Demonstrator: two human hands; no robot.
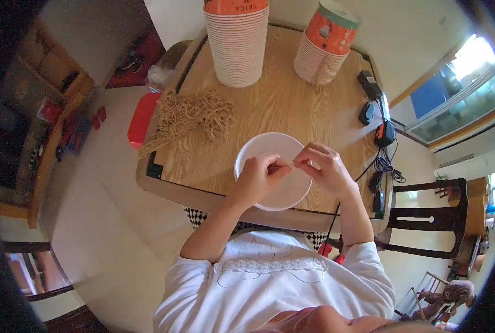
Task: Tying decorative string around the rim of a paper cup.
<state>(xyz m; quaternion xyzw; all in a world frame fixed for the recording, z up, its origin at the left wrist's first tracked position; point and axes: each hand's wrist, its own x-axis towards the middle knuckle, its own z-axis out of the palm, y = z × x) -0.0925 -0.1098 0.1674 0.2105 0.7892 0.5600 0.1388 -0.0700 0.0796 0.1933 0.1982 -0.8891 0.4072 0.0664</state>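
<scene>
Over a white round tub, my left hand and my right hand meet fingertip to fingertip. Both are closed in a pinch. A thin tan strand, which looks like a bit of twine, shows faintly between them; its ends are hidden by the fingers. The tub stands at the near edge of the wooden table, and whether it is a bowl or a paper bucket I cannot tell. To its upper left lies a loose heap of tan twine.
A tall stack of paper buckets stands at the back of the table, with a shorter orange-and-white stack to its right. Black power adapters and cables line the right edge. A red stool is at the left, a dark chair at the right.
</scene>
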